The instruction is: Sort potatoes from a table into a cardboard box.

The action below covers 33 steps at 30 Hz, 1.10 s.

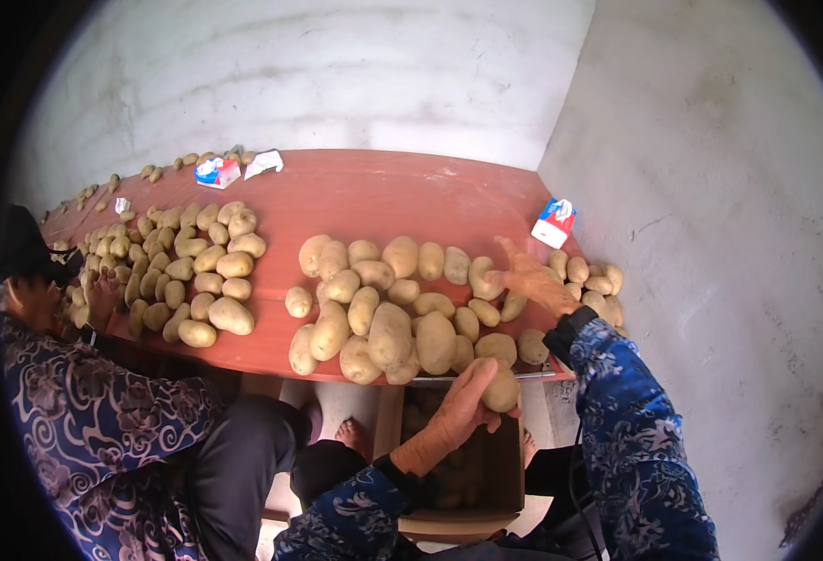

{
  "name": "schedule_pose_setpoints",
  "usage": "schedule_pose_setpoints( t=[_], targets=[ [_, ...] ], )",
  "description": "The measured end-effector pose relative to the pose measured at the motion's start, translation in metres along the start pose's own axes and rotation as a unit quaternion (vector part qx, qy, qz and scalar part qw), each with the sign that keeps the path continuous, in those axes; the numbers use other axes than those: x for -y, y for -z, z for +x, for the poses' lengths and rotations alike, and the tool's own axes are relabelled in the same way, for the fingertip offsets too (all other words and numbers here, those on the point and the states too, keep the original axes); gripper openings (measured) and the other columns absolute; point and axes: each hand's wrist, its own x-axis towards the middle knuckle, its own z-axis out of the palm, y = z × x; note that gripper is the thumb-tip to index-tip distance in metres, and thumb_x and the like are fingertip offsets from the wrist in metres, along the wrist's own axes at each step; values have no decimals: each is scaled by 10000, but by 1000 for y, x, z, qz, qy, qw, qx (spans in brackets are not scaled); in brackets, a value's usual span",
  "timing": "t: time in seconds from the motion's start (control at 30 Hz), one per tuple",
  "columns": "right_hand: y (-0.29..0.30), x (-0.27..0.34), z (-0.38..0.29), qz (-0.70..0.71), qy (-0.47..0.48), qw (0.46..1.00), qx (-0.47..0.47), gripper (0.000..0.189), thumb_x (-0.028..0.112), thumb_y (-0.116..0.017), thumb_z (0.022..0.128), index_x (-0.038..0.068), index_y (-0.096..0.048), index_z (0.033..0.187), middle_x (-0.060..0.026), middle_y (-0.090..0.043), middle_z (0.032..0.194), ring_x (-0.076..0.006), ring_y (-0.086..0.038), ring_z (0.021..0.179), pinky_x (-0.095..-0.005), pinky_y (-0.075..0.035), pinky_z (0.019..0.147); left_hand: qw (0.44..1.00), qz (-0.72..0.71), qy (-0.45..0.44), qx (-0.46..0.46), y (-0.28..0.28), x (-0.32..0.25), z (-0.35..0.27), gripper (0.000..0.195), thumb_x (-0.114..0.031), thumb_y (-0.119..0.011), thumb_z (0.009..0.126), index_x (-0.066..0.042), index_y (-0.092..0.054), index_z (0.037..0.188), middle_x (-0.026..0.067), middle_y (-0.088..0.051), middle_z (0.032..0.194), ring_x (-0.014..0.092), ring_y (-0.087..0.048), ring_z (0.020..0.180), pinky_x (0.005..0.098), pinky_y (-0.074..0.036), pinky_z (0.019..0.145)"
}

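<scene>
My left hand point(456, 409) holds a potato point(501, 390) over the near edge of the red table point(397, 189), above an open cardboard box point(510, 491) on the floor. Stretched over the table's right part, my right hand point(532, 280) has its fingers apart. Its fingertips lie beside or on an upright potato point(483, 278) in the back row; whether they touch it I cannot tell. A heap of potatoes point(390, 336) covers the table before me. More potatoes lie inside the box, partly in shadow and behind my left arm.
A co-worker point(103, 421) sits at the left, hands by another large group of potatoes point(180, 266). Tissue packs stand at the back left point(218, 172) and right point(554, 223). Several potatoes point(599, 284) lie at the right end, near the grey wall point(699, 210).
</scene>
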Motion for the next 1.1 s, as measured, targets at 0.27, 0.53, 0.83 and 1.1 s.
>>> schedule_pose_setpoints(
  t=[0.27, 0.53, 0.83, 1.1],
  targets=[
    [6, 31, -111, 167, 238, 957, 2, 509, 195, -633, 843, 60, -465, 1305, -169, -605, 1113, -313, -625, 1001, -390, -521, 811, 991, -116, -11, 58, 4, -3, 4, 577, -535, -337, 979, -63, -388, 1307, 119, -591, 1104, 236, -640, 937, 305, -519, 611],
    [-11, 29, -135, 60, 267, 961, 29, 585, 212, -702, 785, 109, -466, 1310, -178, -562, 1149, -366, -549, 1088, -421, -474, 889, 991, -105, -48, 73, -5, 5, 4, 586, -504, -347, 989, -77, -309, 1389, 140, -491, 1286, 247, -542, 1159, 389, -495, 895],
    [-26, 39, -38, 15, 332, 941, -60, 529, 141, -623, 828, 81, -428, 1316, -233, -497, 1227, -416, -506, 1112, -450, -424, 946, 870, 451, 117, 163, -1, 15, -8, 445, -342, -573, 929, -37, -518, 1250, 56, -621, 1029, 128, -594, 908, 267, -516, 692],
    [-28, 22, -41, 13, 381, 916, -122, 394, 132, -616, 852, 71, -518, 1228, -190, -542, 1205, -367, -541, 1085, -427, -459, 905, 936, 309, 88, 144, 2, -31, -13, 251, -214, -563, 914, 9, -636, 1002, 90, -669, 867, 147, -665, 764, 252, -520, 593]
  ],
)
